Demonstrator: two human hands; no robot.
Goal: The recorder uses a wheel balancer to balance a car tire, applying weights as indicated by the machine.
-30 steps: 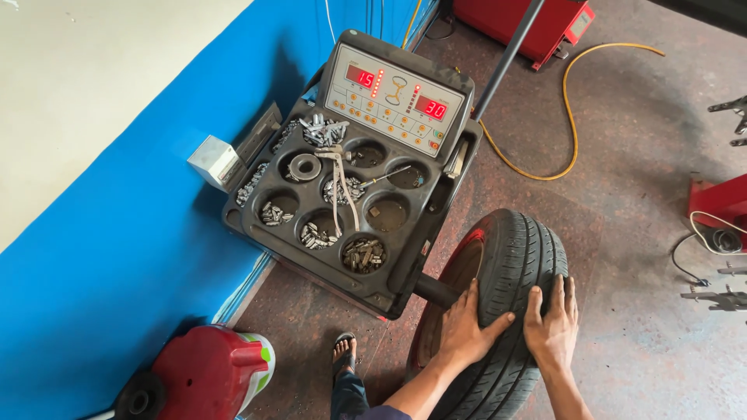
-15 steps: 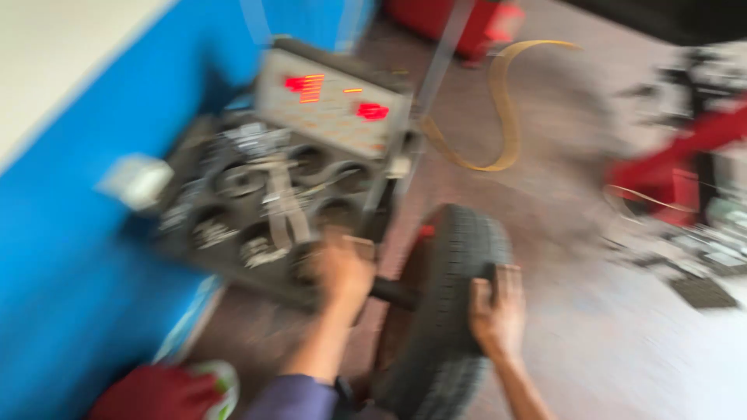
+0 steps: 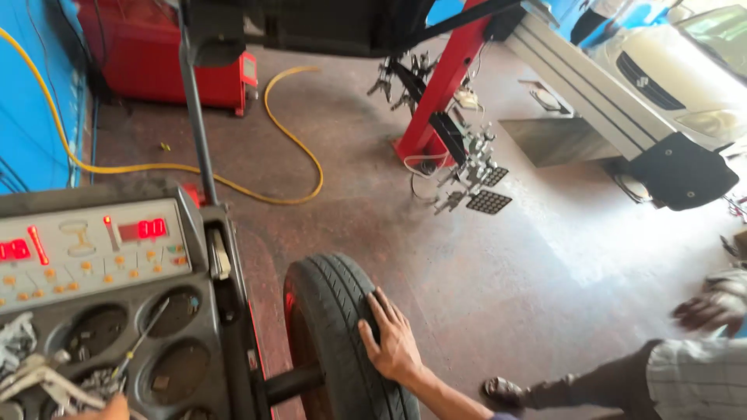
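- The right hand [image 3: 395, 346] lies flat and open on the tread of the tyre [image 3: 342, 334] at the lower middle of the frame, fingers spread over the curve and palm pressing rather than gripping, seemingly to steady the wheel or check its turning.
- The tyre stands upright on the shaft [image 3: 292, 383] that juts from the side of the wheel balancer [image 3: 117, 311] at the lower left, which holds it clear of the floor.
- The tyre is black with lengthwise tread grooves; a reddish glow shows on its inner sidewall beside the machine.
- Only a sliver of the left hand [image 3: 109, 408] shows at the bottom edge, over the balancer's tray of round cups; I cannot tell whether it is open or closed. A thin tool [image 3: 140, 340] lies just above it.
- Another person's hand [image 3: 712, 303] is blurred at the right edge, well apart from the tyre.
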